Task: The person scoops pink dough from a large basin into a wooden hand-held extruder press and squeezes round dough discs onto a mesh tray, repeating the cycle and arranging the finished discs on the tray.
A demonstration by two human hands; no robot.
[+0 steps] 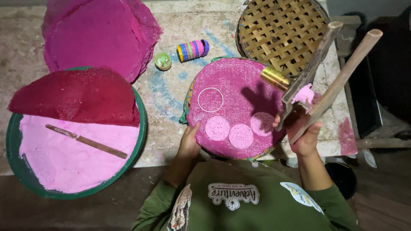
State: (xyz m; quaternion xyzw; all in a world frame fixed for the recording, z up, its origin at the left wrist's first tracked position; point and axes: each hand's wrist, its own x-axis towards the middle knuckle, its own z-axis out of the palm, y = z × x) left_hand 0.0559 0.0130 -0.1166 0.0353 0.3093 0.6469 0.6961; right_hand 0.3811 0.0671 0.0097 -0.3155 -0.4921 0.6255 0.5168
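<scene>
Green-sleeved person, seen from above. Round tray covered in magenta mesh cloth carries three pale pink discs and a thin ring. Left hand grips its rim; right hand clamps a wooden two-handled press. Tilting could slide the discs; the press's working face is hidden.

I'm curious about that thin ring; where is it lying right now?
The thin ring lies flat on the upper left part of the round pink tray, above the three pale pink discs and beyond the person's left hand.
</scene>
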